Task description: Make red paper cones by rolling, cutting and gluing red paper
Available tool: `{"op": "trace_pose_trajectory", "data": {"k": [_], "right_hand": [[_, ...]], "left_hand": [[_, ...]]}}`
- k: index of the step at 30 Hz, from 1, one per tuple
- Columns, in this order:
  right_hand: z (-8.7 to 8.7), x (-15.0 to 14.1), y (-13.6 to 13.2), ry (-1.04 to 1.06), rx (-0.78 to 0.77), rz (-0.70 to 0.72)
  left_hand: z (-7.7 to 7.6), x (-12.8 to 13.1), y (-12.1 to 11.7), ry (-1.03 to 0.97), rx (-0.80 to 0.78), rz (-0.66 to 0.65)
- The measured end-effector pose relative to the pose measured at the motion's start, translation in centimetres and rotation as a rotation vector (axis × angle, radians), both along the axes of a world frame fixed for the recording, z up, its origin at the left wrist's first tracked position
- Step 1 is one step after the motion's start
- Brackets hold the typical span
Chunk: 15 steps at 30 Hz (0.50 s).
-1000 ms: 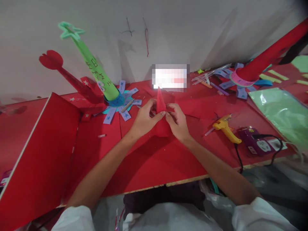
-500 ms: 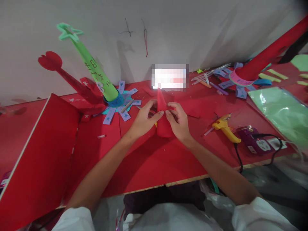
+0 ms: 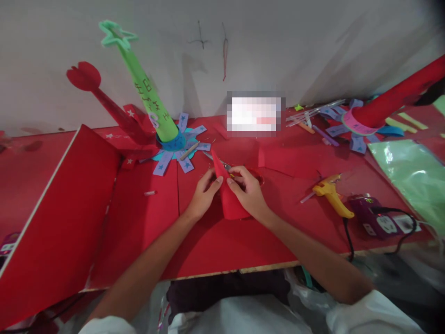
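Observation:
A red paper cone [image 3: 232, 204] with a narrow pointed top is held between both hands, over the middle of the red table [image 3: 222, 250]. My left hand [image 3: 205, 192] pinches its left side, with the thumb on the near face and the fingers behind. On the right side, my right hand [image 3: 247, 188] grips it the same way, its fingertips partly hidden. Behind the cone lie scissors [image 3: 225, 165], mostly covered by the paper and my hands. A flat red paper piece [image 3: 278, 160] rests beyond my right hand.
A green paper tube [image 3: 153, 102] with a flower-like base stands left, beside a red paper stem [image 3: 114, 109]. An upright red panel [image 3: 55, 222] is at far left. Right are a yellow glue gun [image 3: 332, 195], a purple power socket [image 3: 371, 215] and green sheets [image 3: 417, 178]. A blurred bright screen [image 3: 255, 113] is behind.
Both hands have brought the cone down nearer to me, and its tip now leans left. The scissors behind it show more. The view has shifted slightly.

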State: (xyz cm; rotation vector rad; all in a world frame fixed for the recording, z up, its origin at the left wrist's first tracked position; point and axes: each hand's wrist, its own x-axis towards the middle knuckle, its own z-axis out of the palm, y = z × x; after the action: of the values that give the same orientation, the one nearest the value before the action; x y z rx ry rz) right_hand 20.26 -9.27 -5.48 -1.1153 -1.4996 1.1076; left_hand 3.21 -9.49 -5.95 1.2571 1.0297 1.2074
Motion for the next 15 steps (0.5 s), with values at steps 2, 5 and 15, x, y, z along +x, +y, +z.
{"op": "trace_pose_trajectory", "data": {"k": [2,5,15], "right_hand": [[0.2,-0.1,-0.5,-0.056,0.013,0.005],[0.3,-0.2,-0.8,-0.099,0.029,0.003],[0.2,0.0,-0.4,-0.156,0.160,-0.048]], "left_hand": [[0.0,-0.2,0.0,0.002,0.017,-0.008],[-0.1,-0.5,0.0,0.023,0.041,-0.031],[-1.2,-0.3,-0.3,0.017,0.082,-0.037]]}}
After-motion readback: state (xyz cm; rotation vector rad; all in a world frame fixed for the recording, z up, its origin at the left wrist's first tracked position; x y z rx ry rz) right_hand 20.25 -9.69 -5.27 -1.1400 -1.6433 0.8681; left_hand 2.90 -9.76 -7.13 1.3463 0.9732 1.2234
